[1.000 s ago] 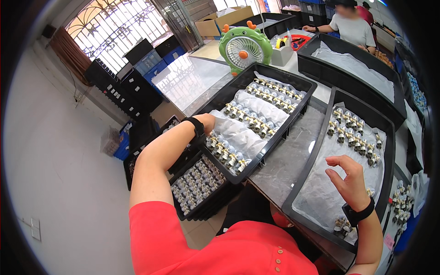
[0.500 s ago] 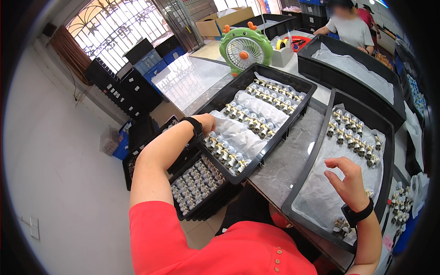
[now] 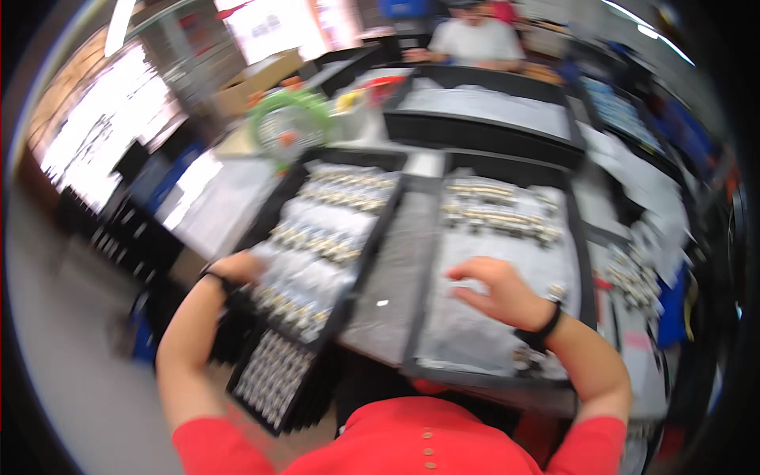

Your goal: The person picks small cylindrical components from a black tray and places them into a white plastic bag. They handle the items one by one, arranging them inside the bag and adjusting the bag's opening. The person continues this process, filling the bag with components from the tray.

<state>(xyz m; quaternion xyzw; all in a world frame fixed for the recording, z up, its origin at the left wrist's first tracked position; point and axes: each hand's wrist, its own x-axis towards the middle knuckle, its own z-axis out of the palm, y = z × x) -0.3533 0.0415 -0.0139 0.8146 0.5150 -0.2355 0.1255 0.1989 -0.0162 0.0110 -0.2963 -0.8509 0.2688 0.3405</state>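
Seen from above, blurred by motion, a person in a red top leaned over a grey work table. Nearest the body, a low tray of small packed parts sat below the table's edge on the left.

The left hand, a dark band at its wrist, rested at the near left edge of the left black tray; whether its fingers gripped the rim could not be told. That tray held rows of small metal parts on clear plastic.

The right hand, also wearing a dark wristband, lay with loosely curled fingers on the pale sheet inside the right black tray, holding nothing that showed. A row of similar small parts lay farther up that tray, well apart from the hand.

Beyond stood a green desk fan, a longer black tray, and another person in a white shirt.
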